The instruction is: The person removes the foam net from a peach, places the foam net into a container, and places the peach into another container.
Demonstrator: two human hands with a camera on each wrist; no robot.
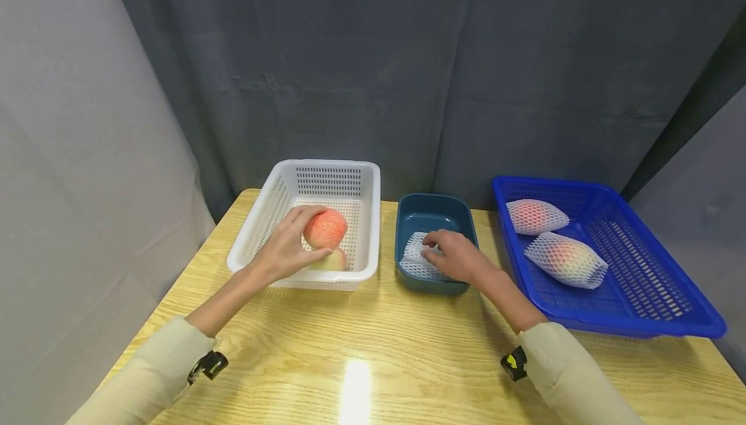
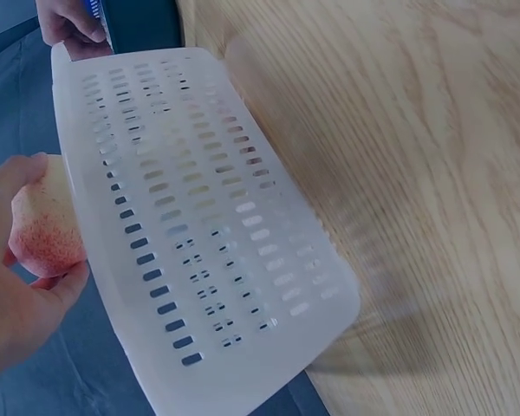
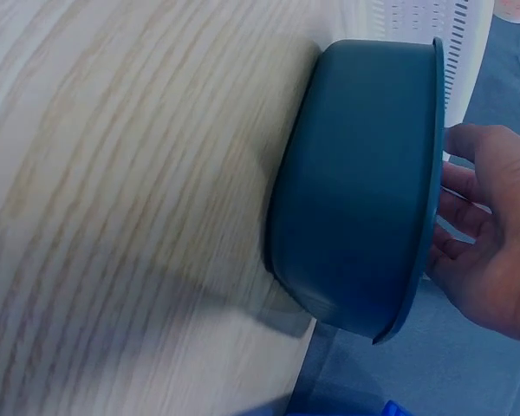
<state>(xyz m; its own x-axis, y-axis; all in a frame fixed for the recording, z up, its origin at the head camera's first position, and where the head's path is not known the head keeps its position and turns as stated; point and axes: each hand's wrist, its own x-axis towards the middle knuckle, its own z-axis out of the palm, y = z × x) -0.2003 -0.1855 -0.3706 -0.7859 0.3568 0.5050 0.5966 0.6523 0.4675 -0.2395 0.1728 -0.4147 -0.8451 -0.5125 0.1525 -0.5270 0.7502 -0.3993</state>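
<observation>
My left hand (image 1: 289, 243) grips a red-and-yellow peach (image 1: 326, 228), thumb on one side and fingers on the other, within the white basket (image 1: 375, 218). A second, paler peach (image 1: 337, 260) lies below it in that basket. The left wrist view has the held peach (image 2: 48, 221) just above the basket rim. Over the dark teal bin (image 1: 401, 218) hovers my right hand (image 1: 457, 256), its fingers loosely bent. White foam fruit nets (image 1: 415, 263) lie in the bin beneath its fingertips. The right wrist view has the fingers (image 3: 468, 212) at the bin's rim, partly hidden by its wall.
On the right a blue basket (image 1: 641, 256) holds two peaches in white foam nets (image 1: 536, 216). All the containers stand on a wooden table (image 1: 291, 360) before a dark grey curtain (image 1: 350, 68). A pale cloth (image 1: 76, 185) hangs at the left.
</observation>
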